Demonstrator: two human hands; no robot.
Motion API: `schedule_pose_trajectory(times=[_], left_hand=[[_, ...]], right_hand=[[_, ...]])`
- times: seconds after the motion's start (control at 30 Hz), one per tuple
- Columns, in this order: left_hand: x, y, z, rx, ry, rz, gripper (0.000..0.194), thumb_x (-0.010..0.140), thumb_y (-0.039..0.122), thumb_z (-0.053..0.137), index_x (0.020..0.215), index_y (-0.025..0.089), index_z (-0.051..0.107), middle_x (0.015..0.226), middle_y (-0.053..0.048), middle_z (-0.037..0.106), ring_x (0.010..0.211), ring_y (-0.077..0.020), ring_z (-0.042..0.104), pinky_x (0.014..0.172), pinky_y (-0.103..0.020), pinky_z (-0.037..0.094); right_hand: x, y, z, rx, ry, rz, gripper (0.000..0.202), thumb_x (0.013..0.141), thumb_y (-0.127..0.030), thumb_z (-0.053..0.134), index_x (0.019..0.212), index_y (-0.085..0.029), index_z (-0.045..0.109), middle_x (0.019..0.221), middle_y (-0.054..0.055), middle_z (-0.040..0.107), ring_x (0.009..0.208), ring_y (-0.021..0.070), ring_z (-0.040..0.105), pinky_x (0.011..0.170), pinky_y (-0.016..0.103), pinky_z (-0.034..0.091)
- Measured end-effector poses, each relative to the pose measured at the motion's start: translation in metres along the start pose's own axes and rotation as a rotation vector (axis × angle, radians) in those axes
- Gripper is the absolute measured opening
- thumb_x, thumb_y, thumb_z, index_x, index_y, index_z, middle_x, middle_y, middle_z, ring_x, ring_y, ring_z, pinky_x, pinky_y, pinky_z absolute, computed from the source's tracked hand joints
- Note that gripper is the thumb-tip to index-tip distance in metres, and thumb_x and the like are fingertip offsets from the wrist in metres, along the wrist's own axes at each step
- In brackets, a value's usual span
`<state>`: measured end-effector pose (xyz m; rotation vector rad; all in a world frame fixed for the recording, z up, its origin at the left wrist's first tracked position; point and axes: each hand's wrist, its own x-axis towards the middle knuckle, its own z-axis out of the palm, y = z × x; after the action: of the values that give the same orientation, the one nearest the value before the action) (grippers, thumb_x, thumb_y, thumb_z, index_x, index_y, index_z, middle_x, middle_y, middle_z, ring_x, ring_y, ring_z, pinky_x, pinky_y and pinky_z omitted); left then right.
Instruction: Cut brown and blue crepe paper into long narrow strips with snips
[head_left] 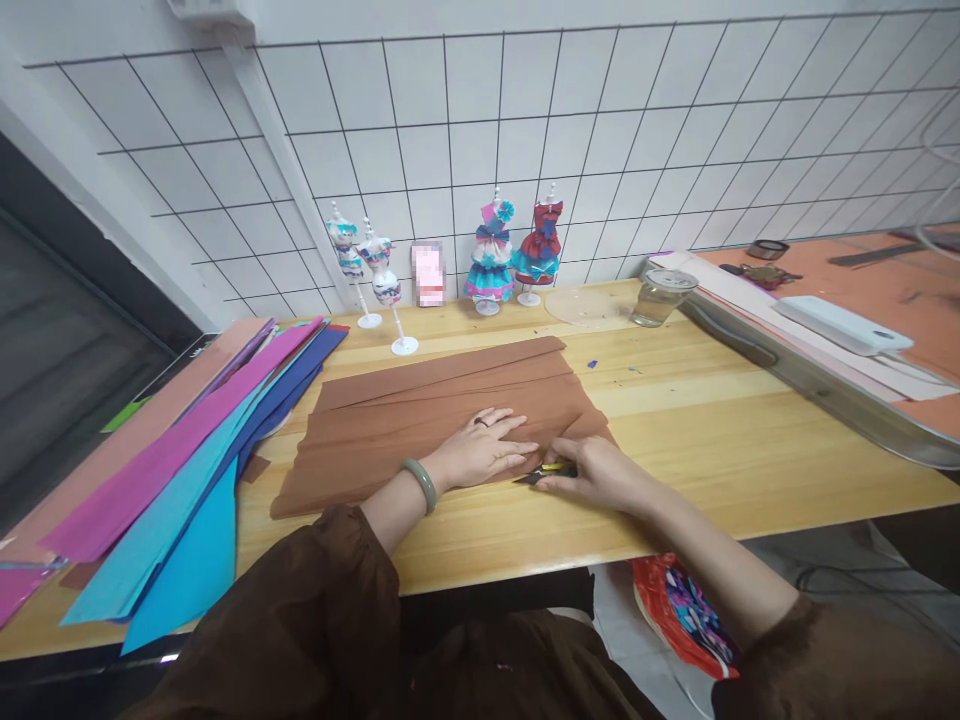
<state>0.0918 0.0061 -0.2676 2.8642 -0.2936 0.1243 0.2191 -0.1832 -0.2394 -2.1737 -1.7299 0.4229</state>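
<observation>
A wide brown sheet, creased like crepe paper (pixel 420 400), lies folded on the wooden table. My left hand (pixel 484 447) is spread flat on it near its front edge, fingers pointing right. At the sheet's front right, my right hand (pixel 600 473) grips a small yellow and black cutter (pixel 541 472). Its dark pointed tip faces left along the sheet's near edge, just below my left fingertips. My right fingers cover most of its handle, so its exact kind is hard to make out.
Long coloured sheets (pixel 180 440) are stacked on the left. Miniature dress forms (pixel 491 255) in little dresses stand along the tiled wall. A lidded cup of clear liquid (pixel 656 300) is at the back right, beside a raised metal-edged strip (pixel 810 385) and a white device (pixel 844 323).
</observation>
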Motion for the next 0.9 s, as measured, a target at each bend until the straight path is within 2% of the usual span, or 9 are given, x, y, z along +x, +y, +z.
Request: schedule_pose_trajectory(times=[0.43,0.7,0.9], left_hand=[[0.0005,-0.0001,0.0002,0.008,0.006,0.009,0.042,0.091,0.046,0.026,0.125,0.036,0.046,0.142,0.001,0.03,0.132,-0.0205,0.019,0.107,-0.041,0.019],[0.0003,0.0016,-0.0015,0.006,0.01,-0.006,0.044,0.09,0.049,0.024,0.126,0.035,0.046,0.141,0.0,0.033,0.132,-0.0201,0.021,0.107,-0.04,0.019],[-0.0001,0.002,-0.0008,-0.005,0.011,-0.02,0.044,0.09,0.05,0.025,0.125,0.035,0.047,0.141,0.001,0.033,0.132,-0.0203,0.02,0.106,-0.04,0.021]], right_hand=[[-0.0023,0.0008,-0.0004,0.017,-0.018,0.012,0.03,0.077,-0.05,0.053,0.079,-0.02,0.057,0.07,0.005,0.066,0.063,0.0178,0.059,0.057,0.026,0.036],[0.0048,-0.007,0.0034,-0.035,-0.015,-0.013,0.031,0.077,-0.051,0.053,0.083,-0.021,0.056,0.077,0.006,0.068,0.069,0.0205,0.061,0.06,0.027,0.036],[0.0038,-0.0085,0.0033,0.03,-0.011,-0.023,0.029,0.078,-0.048,0.053,0.084,-0.021,0.058,0.077,0.005,0.068,0.069,0.0194,0.062,0.06,0.026,0.037]])
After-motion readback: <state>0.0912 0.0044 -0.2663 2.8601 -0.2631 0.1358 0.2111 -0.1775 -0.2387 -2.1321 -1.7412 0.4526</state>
